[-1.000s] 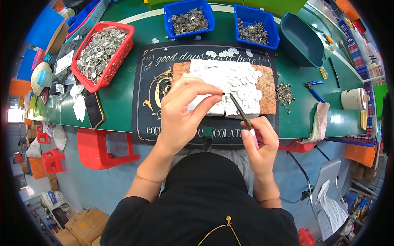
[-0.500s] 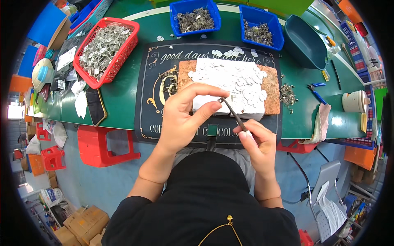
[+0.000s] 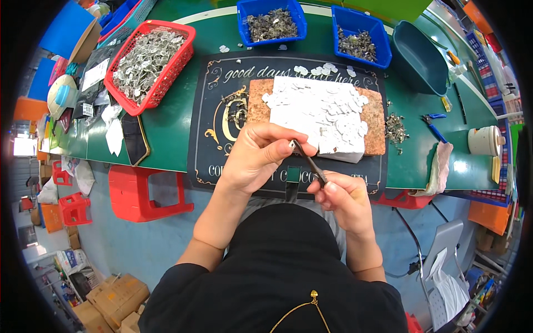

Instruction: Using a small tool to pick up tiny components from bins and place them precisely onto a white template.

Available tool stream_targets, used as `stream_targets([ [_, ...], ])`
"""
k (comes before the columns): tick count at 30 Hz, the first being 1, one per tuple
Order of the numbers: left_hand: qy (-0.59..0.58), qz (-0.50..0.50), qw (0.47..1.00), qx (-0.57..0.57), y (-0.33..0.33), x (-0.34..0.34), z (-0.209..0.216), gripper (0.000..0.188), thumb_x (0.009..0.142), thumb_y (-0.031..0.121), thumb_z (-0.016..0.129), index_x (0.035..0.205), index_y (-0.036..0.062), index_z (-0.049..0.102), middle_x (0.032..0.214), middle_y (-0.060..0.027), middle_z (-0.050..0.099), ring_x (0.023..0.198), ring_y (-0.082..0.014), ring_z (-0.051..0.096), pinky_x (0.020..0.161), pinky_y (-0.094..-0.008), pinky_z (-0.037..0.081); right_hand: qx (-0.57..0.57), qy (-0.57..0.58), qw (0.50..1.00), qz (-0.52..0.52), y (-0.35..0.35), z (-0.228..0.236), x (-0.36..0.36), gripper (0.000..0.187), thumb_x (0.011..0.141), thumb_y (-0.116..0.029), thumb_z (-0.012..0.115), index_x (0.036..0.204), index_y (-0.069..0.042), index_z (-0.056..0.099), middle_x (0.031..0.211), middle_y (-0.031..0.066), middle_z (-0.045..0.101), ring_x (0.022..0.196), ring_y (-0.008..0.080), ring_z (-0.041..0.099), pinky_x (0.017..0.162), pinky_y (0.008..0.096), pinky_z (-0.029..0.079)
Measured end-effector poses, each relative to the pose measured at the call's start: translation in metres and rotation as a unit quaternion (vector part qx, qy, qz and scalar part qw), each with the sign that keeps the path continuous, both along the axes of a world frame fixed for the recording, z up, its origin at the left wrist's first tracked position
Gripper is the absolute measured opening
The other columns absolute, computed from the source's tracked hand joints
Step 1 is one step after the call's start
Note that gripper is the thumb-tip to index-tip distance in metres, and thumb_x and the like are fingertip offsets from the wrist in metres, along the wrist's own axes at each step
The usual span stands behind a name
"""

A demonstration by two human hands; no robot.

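My left hand (image 3: 256,158) is closed in a pinch of thumb and forefinger, on a tiny pale piece (image 3: 292,145) too small to name. With its thumb and fingers, my right hand (image 3: 347,202) grips dark tweezers (image 3: 312,163), whose tips meet the left fingertips. Both hands are raised over the near edge of a white block (image 3: 286,114). Many small flat white pieces (image 3: 338,105) lie over its top, mostly toward the right. Beneath the block is a speckled brown slab (image 3: 376,119).
A dark printed mat (image 3: 208,161) covers part of the green table (image 3: 166,141). Around it stand a red basket (image 3: 186,50) of clear pieces, two blue bins (image 3: 302,25) of metal parts and a teal basin (image 3: 416,55). At right are loose metal parts (image 3: 395,129), blue-handled pliers (image 3: 436,130) and a cloth (image 3: 440,169).
Both hands have come a little nearer my body, and the tweezers point more steeply up to the left fingertips. The whole view has shifted slightly.
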State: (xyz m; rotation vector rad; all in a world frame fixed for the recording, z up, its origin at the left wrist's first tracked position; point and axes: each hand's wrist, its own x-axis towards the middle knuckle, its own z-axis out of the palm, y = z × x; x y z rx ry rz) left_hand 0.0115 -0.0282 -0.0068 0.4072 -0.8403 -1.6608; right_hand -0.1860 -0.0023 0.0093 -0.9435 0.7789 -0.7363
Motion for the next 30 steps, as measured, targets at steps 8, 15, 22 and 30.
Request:
stream_targets([
  [8, -0.050, 0.127, 0.990, 0.024, 0.017, -0.015, 0.001, 0.019, 0.082, 0.010, 0.064, 0.095, -0.0045, 0.062, 0.084, -0.0144, 0.065, 0.080, -0.0204, 0.063, 0.091, -0.0387, 0.043, -0.469, 0.283, 0.820, -0.165, 0.014, -0.012, 0.019, 0.019, 0.071, 0.004, 0.063, 0.089, 0.008, 0.056, 0.075, 0.0160, 0.055, 0.063, 0.0301, 0.054, 0.058, 0.0343, 0.044],
  [15, -0.148, 0.217, 0.963, 0.052, 0.024, -0.016, 0.009, 0.016, 0.084, 0.004, 0.061, 0.097, -0.0049, 0.063, 0.089, -0.0133, 0.066, 0.083, -0.0157, 0.063, 0.078, -0.0280, 0.050, -0.511, 0.318, 0.774, -0.196, 0.008, -0.023, 0.026, 0.021, 0.071, 0.001, 0.064, 0.091, 0.004, 0.058, 0.077, 0.0140, 0.056, 0.066, 0.0297, 0.055, 0.058, 0.0346, 0.044],
  [22, -0.569, 0.414, 0.706, -0.077, -0.001, 0.048, 0.013, 0.015, 0.079, 0.008, 0.065, 0.093, 0.0034, 0.067, 0.087, -0.0051, 0.065, 0.085, -0.0175, 0.054, 0.079, -0.0282, 0.042, -0.422, 0.318, 0.819, -0.224, 0.006, -0.007, 0.000, 0.017, 0.075, -0.002, 0.062, 0.091, 0.004, 0.057, 0.079, 0.0103, 0.054, 0.064, 0.0167, 0.050, 0.056, 0.0254, 0.039],
  [30, -0.635, 0.360, 0.646, -0.222, -0.009, 0.013, 0.016, 0.017, 0.072, 0.007, 0.067, 0.088, 0.0091, 0.069, 0.091, -0.0007, 0.063, 0.092, -0.0222, 0.046, 0.083, -0.0314, 0.037, -0.386, 0.327, 0.812, -0.291, -0.003, -0.009, -0.028, 0.017, 0.075, 0.000, 0.063, 0.090, 0.005, 0.058, 0.077, 0.0071, 0.053, 0.058, 0.0118, 0.044, 0.051, 0.0231, 0.035],
])
